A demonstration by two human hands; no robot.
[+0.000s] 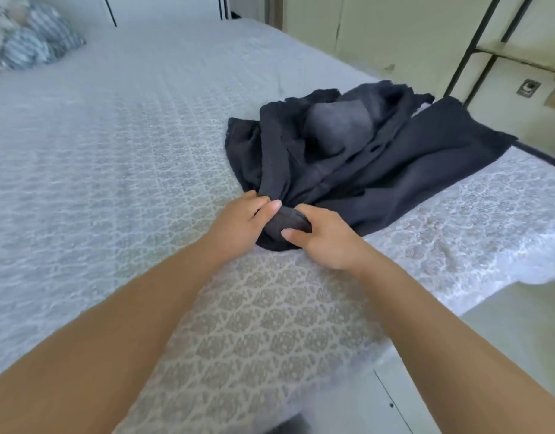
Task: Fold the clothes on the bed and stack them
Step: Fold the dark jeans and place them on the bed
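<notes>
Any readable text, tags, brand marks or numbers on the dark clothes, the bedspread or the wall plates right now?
None can be read.
Dark clothes, gripped at the near end by the left hand and right hand: no label or print visible.
Bedspread: repeating pattern only, no words.
Wall plates: too small and blurred to tell.

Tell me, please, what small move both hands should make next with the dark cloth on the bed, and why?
Probably lift and draw it apart. The left hand and right hand both pinch the near end of the crumpled dark garment pile, bunched on the patterned white bedspread; nothing can be folded until a piece lies flat.
</notes>
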